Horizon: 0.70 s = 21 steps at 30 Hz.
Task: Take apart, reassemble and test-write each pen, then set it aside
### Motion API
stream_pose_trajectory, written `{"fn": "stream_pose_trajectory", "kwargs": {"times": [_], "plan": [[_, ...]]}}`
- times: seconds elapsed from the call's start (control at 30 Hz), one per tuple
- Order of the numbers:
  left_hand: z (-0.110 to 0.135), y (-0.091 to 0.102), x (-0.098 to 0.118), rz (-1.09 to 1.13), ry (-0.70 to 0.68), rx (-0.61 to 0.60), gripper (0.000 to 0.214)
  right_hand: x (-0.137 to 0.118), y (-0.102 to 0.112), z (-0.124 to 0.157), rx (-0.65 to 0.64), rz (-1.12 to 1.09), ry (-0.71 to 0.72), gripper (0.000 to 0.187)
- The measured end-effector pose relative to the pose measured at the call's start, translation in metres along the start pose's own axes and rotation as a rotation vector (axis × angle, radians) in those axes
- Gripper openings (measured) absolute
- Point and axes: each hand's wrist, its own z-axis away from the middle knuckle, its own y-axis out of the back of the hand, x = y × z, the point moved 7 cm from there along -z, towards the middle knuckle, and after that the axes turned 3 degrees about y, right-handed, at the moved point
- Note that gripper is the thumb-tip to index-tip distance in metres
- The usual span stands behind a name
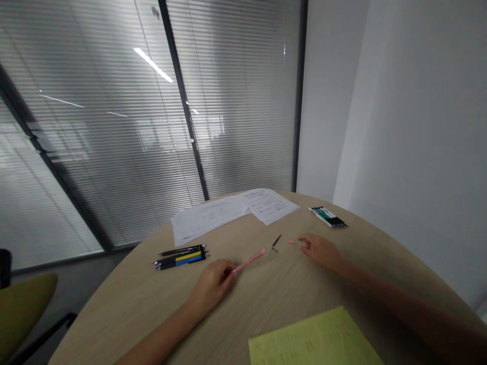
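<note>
My left hand (213, 285) is closed around one end of a pink pen barrel (249, 261), which points away to the right, low over the table. Just past its far end lie a thin dark pen refill (277, 240) and another small slim part (274, 249), too small to make out. My right hand (318, 248) rests on the tabletop, fingers loosely curved and apart, with nothing visible in them. A small pink pen piece (291, 242) lies on the table just left of its fingertips.
Several dark, yellow and blue pens (180, 257) lie at the left. White pens with black and green parts (327, 217) lie side by side at the far right. Printed sheets (272, 205) cover the back of the round wooden table (228, 324). Yellow paper (315, 340) is in front.
</note>
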Motion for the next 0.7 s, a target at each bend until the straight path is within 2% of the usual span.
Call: {"fn": "stream_pose_trajectory", "kwargs": {"times": [0.13,0.4,0.7], "plan": [[0.000,0.003,0.002,-0.006,0.006,0.023,0.020,-0.002,-0.003,-0.012,0.011,-0.030,0.026,0.024],[0.001,0.000,-0.001,-0.032,0.012,0.022,0.019,-0.016,-0.011,-0.027,-0.006,0.024,-0.033,0.020],[0.002,0.002,0.003,-0.072,0.012,0.019,0.019,-0.033,-0.008,-0.025,-0.017,0.012,0.013,0.020]]}}
